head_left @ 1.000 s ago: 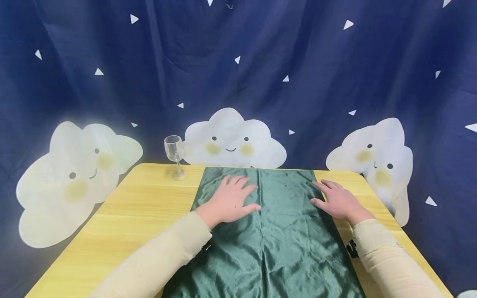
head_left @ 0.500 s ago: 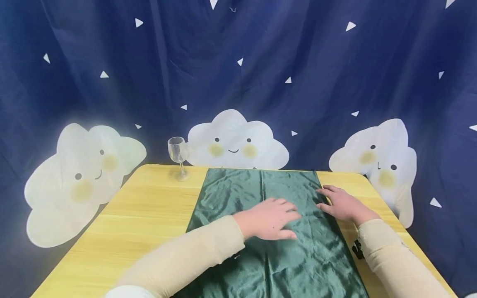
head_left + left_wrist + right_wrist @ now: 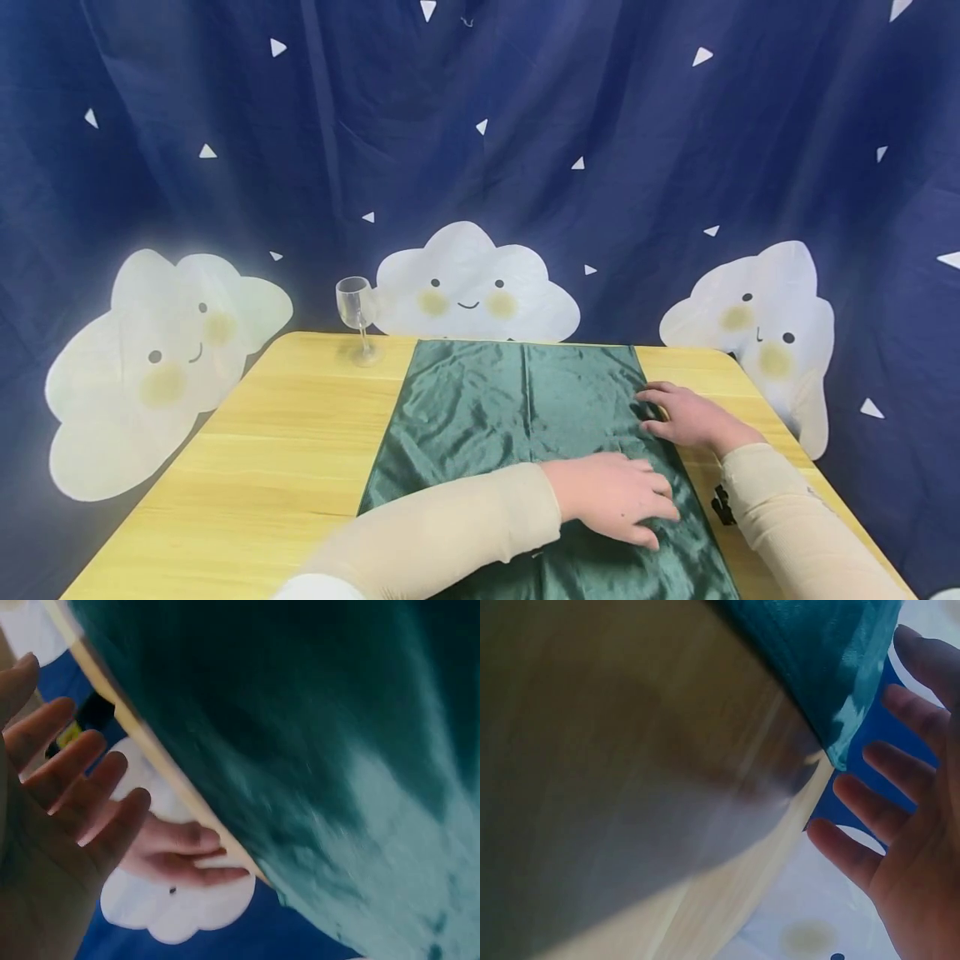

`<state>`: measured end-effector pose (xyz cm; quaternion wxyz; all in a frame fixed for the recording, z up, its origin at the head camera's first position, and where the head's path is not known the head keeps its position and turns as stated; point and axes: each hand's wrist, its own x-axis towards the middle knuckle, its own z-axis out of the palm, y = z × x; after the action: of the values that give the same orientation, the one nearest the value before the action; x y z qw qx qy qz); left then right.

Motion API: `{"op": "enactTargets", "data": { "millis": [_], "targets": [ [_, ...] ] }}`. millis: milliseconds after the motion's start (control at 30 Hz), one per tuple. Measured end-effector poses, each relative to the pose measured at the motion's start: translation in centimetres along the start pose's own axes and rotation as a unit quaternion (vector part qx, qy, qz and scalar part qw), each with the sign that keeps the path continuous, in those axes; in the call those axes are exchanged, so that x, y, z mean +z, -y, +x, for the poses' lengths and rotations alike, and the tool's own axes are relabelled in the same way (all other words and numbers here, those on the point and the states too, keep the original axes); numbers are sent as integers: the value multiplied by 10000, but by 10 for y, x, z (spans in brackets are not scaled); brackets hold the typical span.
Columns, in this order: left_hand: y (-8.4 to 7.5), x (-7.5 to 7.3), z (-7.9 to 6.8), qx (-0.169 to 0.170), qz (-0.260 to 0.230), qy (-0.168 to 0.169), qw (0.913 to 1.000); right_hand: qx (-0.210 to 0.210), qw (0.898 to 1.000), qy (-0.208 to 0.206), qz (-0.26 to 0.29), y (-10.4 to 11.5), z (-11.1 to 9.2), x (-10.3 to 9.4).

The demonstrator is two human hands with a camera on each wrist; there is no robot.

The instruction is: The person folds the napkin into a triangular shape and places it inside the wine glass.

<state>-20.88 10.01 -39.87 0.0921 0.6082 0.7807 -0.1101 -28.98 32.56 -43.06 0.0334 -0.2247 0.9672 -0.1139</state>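
From the head view, I see the green cloth [image 3: 465, 400] spread beneath and between the hands; they are apart, neither gripping anything. The left hand [image 3: 618, 497] reaches across it, nearer the person than the right hand [image 3: 686, 417], which is at its right edge. I'd guess the cloth is being smoothed; the next stroke would seem to want flat fingers over the creases and a steady edge. A stemmed glass [image 3: 354, 304] stands beyond the left hand, off to its left, on the surface [image 3: 300, 433], clear of both. A small black thing sits just beside the right sleeve [image 3: 780, 508].

In the left wrist view, that hand's fingers are spread beside the cloth; I can't tell if they touch.

In the right wrist view, the fingers are spread near the cloth's corner, contact unclear.
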Motion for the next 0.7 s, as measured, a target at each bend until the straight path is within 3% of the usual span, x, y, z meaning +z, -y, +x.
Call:
{"op": "enactTargets", "data": {
  "millis": [233, 333, 500, 700],
  "targets": [
    [-23, -3, 22, 980, -136, 474, 9940, -100, 9999, 124, 44, -2, 1, 4],
    [-32, -4, 27, 1241, -243, 701, 9895, -68, 9998, 167, 86, -4, 0, 6],
    [-43, 0, 34, 1355, -443, 861, 9860, -52, 9995, 292, 54, -8, -1, 8],
    [-48, 6, 39, 1260, -549, 681, 9882, -77, 9991, 400, 110, -11, -2, 11]
  ]
}}
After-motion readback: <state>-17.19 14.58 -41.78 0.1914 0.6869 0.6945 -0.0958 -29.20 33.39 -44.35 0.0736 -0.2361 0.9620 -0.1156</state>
